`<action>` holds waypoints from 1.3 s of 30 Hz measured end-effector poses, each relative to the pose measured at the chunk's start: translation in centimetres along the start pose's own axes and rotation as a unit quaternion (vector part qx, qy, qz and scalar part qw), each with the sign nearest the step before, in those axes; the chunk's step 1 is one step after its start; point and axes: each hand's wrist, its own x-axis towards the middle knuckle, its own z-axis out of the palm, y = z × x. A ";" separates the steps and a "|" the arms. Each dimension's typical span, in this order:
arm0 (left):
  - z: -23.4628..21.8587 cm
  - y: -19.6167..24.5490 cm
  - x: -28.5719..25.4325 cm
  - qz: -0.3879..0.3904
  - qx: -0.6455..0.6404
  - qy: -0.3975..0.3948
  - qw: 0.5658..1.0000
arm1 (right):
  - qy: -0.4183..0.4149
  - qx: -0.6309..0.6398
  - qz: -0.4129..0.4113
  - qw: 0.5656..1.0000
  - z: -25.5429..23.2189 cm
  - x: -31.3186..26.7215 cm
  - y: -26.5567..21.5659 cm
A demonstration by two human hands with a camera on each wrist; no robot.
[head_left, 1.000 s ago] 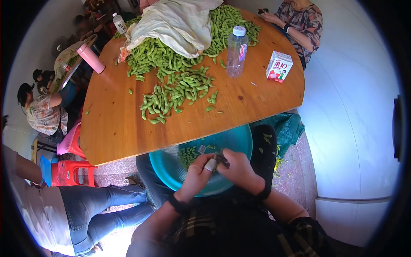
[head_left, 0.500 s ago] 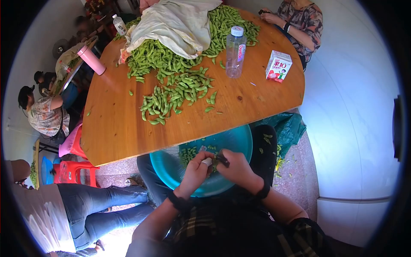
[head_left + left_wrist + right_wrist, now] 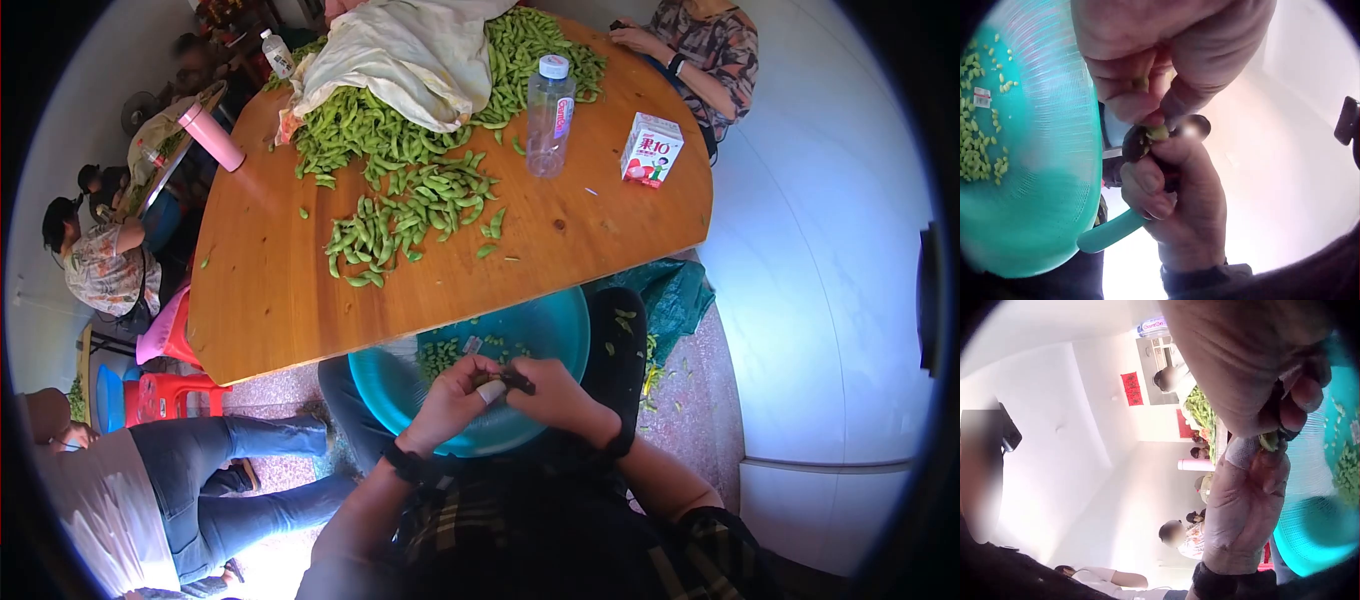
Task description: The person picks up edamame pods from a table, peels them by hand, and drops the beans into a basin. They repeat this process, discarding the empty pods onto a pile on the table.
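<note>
My left hand (image 3: 450,405), its thumb wrapped in white, pinches a green soybean pod (image 3: 1159,133) between thumb and fingers. Against it, my right hand (image 3: 555,397) grips a small dark object (image 3: 1135,145) whose kind I cannot tell. Below the right hand's fingers in the left wrist view, a curved teal piece (image 3: 1113,231) sticks out. Both hands meet over a teal plastic basin (image 3: 363,390) between the knees. Shelled green beans (image 3: 437,355) lie in it beside a small printed packet (image 3: 472,345).
Beyond the basin, a wooden table (image 3: 270,300) bears loose soybean pods (image 3: 430,200) and a cloth (image 3: 400,60) over a larger heap. A clear bottle (image 3: 548,125), a juice carton (image 3: 651,150) and a pink flask (image 3: 212,138) stand there. Someone in jeans (image 3: 190,500) is close at left.
My hands stay together over the basin. The left hand has turned a little, its wrapped thumb now pointing toward the right hand. The person at left has shifted their legs.
</note>
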 end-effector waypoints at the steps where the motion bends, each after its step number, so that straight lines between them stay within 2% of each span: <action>1: -0.3 -0.2 0.0 -0.022 0.009 0.000 1.000 | 0.001 0.011 -0.001 1.000 0.2 -0.1 0.0; 3: -1.1 -0.6 0.2 -0.043 0.018 0.002 0.999 | 0.014 0.018 0.009 1.000 0.1 -0.3 -0.2; 5: -2.6 -0.9 0.2 -0.104 -0.136 0.019 0.985 | 0.027 0.026 0.018 0.999 -0.5 -0.5 -0.8; 7: -3.4 -1.1 0.1 -0.101 -0.159 0.021 0.982 | 0.060 0.000 0.057 0.997 -2.6 -1.2 -1.5; 9: -4.4 -2.0 0.0 -0.095 -0.181 0.021 0.979 | 0.104 -0.056 0.057 0.991 -5.1 -2.7 0.4; 10: -5.1 -2.9 -0.1 0.069 0.186 -0.007 0.980 | 0.138 -0.038 0.097 0.985 -6.6 -3.6 0.6; 11: -5.5 -3.3 0.0 0.223 0.523 -0.029 0.822 | 0.167 -0.071 0.108 0.977 -8.3 -4.9 2.3; 12: -5.3 -2.4 0.0 0.229 0.525 -0.030 0.819 | 0.228 -0.098 0.057 0.967 -9.4 -6.2 4.5; 14: -3.8 0.9 -0.3 0.194 0.517 0.016 0.834 | 0.221 -0.173 0.184 0.942 -12.5 -9.1 5.4; 15: -3.1 2.3 0.1 0.186 0.451 0.047 0.872 | 0.241 -0.213 0.158 0.934 -13.3 -10.6 6.7; 16: -2.0 4.8 0.6 0.191 0.452 0.047 0.870 | 0.245 -0.213 0.154 0.933 -13.7 -11.3 6.9; 18: -0.1 9.8 2.5 0.091 0.394 0.170 0.899 | 0.200 -0.286 0.234 0.907 -14.4 -11.9 6.9; 19: -0.2 10.5 4.3 0.154 0.426 0.216 0.865 | 0.215 -0.256 0.233 0.913 -14.0 -11.7 7.1; 20: -0.9 10.7 6.4 0.160 0.426 0.217 0.864 | 0.220 -0.284 0.193 0.913 -13.6 -11.7 8.4; 22: -2.7 10.3 10.5 0.243 0.499 0.292 0.779 | 0.220 -0.261 0.126 0.931 -12.7 -10.4 8.3; 23: -2.9 10.4 11.8 0.249 0.499 0.293 0.777 | 0.219 -0.236 0.129 0.938 -12.1 -9.4 6.4; 25: -3.1 10.5 13.6 0.153 0.566 0.298 0.753 | 0.209 -0.184 0.115 0.954 -11.2 -7.9 4.0; 26: -3.1 10.4 14.2 0.156 0.568 0.299 0.751 | 0.195 -0.159 0.119 0.961 -11.0 -7.2 2.6; 28: -2.4 10.1 14.6 0.159 0.617 0.335 0.694 | 0.179 -0.153 0.107 0.966 -10.6 -6.4 1.5; 29: -2.0 10.0 14.5 0.128 0.638 0.327 0.685 | 0.163 -0.148 0.096 0.971 -10.4 -6.0 1.1; 30: -1.9 10.2 14.1 0.130 0.641 0.327 0.682 | 0.165 -0.145 0.093 0.971 -10.3 -5.5 0.4; 32: -1.6 10.2 13.1 0.142 0.634 0.299 0.699 | 0.124 -0.094 0.058 0.986 -10.4 -4.6 -1.3; 33: -1.5 10.7 12.1 0.131 0.620 0.279 0.722 | 0.126 -0.092 0.055 0.986 -10.5 -4.0 -2.3; 34: -1.5 11.1 11.1 0.133 0.622 0.279 0.720 | 0.119 -0.065 0.059 0.989 -10.8 -3.5 -3.3; 36: -1.9 11.6 9.2 0.128 0.588 0.242 0.761 | 0.110 -0.038 0.064 0.991 -11.6 -1.7 -4.5; 37: -2.6 11.3 8.5 0.152 0.560 0.239 0.779 | 0.089 -0.045 0.049 0.994 -12.2 -0.5 -5.0; 38: -3.0 11.3 7.8 0.152 0.559 0.241 0.779 | 0.067 -0.053 0.035 0.996 -12.7 0.7 -5.6; 39: -3.1 11.7 6.9 0.150 0.506 0.238 0.815 | 0.065 -0.053 0.035 0.996 -13.0 2.1 -6.3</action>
